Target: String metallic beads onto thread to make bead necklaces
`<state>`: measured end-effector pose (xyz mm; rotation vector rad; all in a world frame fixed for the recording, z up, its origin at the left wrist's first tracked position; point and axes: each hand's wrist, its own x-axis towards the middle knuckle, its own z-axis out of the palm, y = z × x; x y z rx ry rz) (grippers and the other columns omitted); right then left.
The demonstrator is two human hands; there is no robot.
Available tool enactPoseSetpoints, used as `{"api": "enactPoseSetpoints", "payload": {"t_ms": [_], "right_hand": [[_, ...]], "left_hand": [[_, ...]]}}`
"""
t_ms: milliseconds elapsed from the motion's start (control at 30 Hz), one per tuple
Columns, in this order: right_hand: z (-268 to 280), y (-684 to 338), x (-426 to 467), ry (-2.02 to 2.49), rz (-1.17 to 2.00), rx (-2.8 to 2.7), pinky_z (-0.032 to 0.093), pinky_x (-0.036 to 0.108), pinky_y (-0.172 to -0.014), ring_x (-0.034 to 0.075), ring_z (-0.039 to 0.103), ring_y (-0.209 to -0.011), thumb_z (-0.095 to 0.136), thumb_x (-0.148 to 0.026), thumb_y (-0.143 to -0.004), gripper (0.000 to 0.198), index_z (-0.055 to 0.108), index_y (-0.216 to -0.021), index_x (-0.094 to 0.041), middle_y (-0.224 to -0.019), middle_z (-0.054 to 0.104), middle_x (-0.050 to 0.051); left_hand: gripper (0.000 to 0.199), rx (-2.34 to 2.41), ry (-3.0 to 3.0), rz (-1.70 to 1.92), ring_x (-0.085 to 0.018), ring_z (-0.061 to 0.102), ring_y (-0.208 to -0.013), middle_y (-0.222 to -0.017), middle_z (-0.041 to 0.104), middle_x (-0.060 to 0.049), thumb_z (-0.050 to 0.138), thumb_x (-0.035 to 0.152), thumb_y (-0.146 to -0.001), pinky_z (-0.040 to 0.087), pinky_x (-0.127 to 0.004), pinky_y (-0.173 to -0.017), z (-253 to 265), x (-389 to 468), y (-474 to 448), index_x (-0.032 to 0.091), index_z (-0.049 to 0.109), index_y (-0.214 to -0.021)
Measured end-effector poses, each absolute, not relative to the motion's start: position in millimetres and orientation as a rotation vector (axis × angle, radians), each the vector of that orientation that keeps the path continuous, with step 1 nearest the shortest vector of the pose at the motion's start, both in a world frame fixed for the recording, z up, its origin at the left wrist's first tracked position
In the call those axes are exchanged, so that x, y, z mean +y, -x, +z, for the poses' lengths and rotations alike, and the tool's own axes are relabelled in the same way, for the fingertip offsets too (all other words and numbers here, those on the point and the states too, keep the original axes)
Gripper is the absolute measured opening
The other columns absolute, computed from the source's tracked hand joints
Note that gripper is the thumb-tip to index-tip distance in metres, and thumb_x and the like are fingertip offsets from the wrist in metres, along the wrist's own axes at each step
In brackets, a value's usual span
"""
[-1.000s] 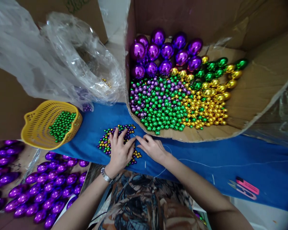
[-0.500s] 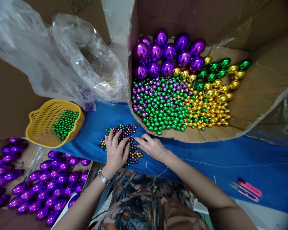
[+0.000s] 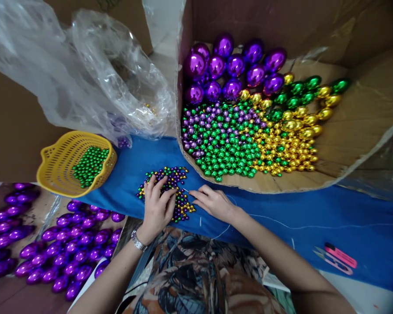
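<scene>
Small purple, green and gold beads (image 3: 184, 208) lie in a loose pile on the blue cloth (image 3: 131, 161). My left hand (image 3: 157, 203) rests on the pile with its fingers apart, fingertips among the beads. Just right of it, my right hand (image 3: 214, 203) pinches a thin needle (image 3: 185, 190) that points left toward the beads. Whether any bead sits on the needle is too small to tell. A white thread (image 3: 281, 223) trails from near my right hand across the cloth to the right edge.
A yellow basket (image 3: 57, 168) with green beads stands left. Beyond the pile, a cardboard box (image 3: 356, 126) holds purple, green and gold balls. Large purple beads (image 3: 68, 246) lie lower left. Scissors (image 3: 334, 261) and a pink cutter (image 3: 342, 255) lie right. Clear plastic (image 3: 118, 52) hangs behind.
My right hand has drawn slightly right, away from my left hand, and more of the needle shows. My left hand stays on the beads. The view has shifted slightly.
</scene>
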<state>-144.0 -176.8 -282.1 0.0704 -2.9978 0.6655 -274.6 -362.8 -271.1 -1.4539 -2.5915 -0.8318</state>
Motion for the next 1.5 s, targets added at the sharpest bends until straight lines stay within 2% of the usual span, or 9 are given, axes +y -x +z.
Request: {"api": "enactPoseSetpoints", "payload": {"t_ms": [300, 500, 700, 967, 1500], "right_hand": [[-284, 127, -177, -0.145, 0.716, -2.989, 0.051, 0.020, -0.063, 0.011, 0.061, -0.074, 0.044, -0.035, -0.099, 0.033, 0.058, -0.124, -0.020, -0.098, 0.058, 0.005], [-286, 129, -180, -0.099, 0.676, -3.007, 0.049, 0.020, -0.059, 0.010, 0.060, -0.069, 0.043, -0.034, -0.099, 0.032, 0.059, -0.122, -0.020, -0.097, 0.058, 0.005], [-285, 128, -178, -0.105, 0.714, -2.988, 0.048, 0.020, -0.060, 0.010, 0.060, -0.071, 0.043, -0.035, -0.099, 0.033, 0.058, -0.123, -0.020, -0.098, 0.059, 0.005], [-282, 121, -182, -0.192, 0.694, -3.047, 0.043, 0.018, -0.055, 0.009, 0.059, -0.071, 0.040, -0.036, -0.100, 0.031, 0.059, -0.121, -0.023, -0.094, 0.058, 0.004], [-281, 125, -186, -0.135, 0.734, -3.012, 0.046, 0.019, -0.059, 0.011, 0.061, -0.075, 0.039, -0.036, -0.100, 0.032, 0.058, -0.121, -0.021, -0.096, 0.059, 0.005]], "left_hand": [[0.019, -2.599, 1.584, -0.779, -0.036, 0.021, -0.141, -0.138, 0.047, -0.009, 0.060, 0.021, -0.084, 0.023, -0.063, -0.109, -271, -376, 262, 0.026, 0.067, -0.100], [0.027, -2.624, 1.540, -0.709, -0.037, 0.021, -0.140, -0.139, 0.045, -0.009, 0.060, 0.021, -0.084, 0.021, -0.064, -0.109, -275, -370, 264, 0.029, 0.066, -0.109], [0.023, -2.597, 1.533, -0.806, -0.034, 0.023, -0.140, -0.136, 0.049, -0.010, 0.058, 0.019, -0.085, 0.025, -0.061, -0.110, -271, -371, 264, 0.024, 0.065, -0.106], [0.025, -2.580, 1.555, -0.769, -0.036, 0.022, -0.140, -0.138, 0.047, -0.008, 0.061, 0.020, -0.082, 0.025, -0.063, -0.109, -275, -377, 259, 0.028, 0.067, -0.105], [0.022, -2.589, 1.567, -0.734, -0.036, 0.022, -0.140, -0.139, 0.045, -0.010, 0.059, 0.019, -0.085, 0.023, -0.063, -0.110, -275, -374, 260, 0.024, 0.066, -0.105]]}}
